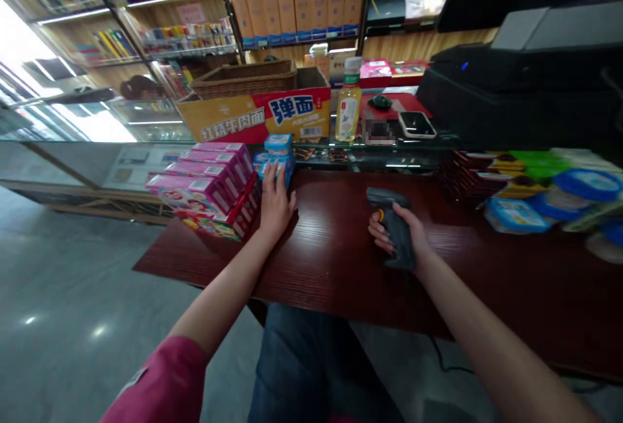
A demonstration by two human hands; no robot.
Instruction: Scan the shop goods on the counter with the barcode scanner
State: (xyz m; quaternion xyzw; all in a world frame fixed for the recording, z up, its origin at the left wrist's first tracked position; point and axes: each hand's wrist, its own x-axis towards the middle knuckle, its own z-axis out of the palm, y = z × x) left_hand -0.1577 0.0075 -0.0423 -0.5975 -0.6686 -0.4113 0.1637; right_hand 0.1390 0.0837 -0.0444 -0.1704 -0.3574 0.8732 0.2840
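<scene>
My right hand (400, 231) is closed round the grip of a dark grey barcode scanner (392, 212), held just above the dark red wooden counter (341, 248), its head pointing left. My left hand (275, 205) reaches forward with fingers stretched out, resting against a small stack of blue boxes (278, 154) at the counter's back. Left of that hand lies a stack of pink and red boxes (207, 186).
A glass counter holds a noodle carton (253, 115), a yellow drink bottle (348, 102), a phone (417, 124) and a wicker basket (243, 78). A black register (525, 79) stands at right, with packaged snacks and blue-lidded tubs (545, 193) below. Shelves of goods line the back.
</scene>
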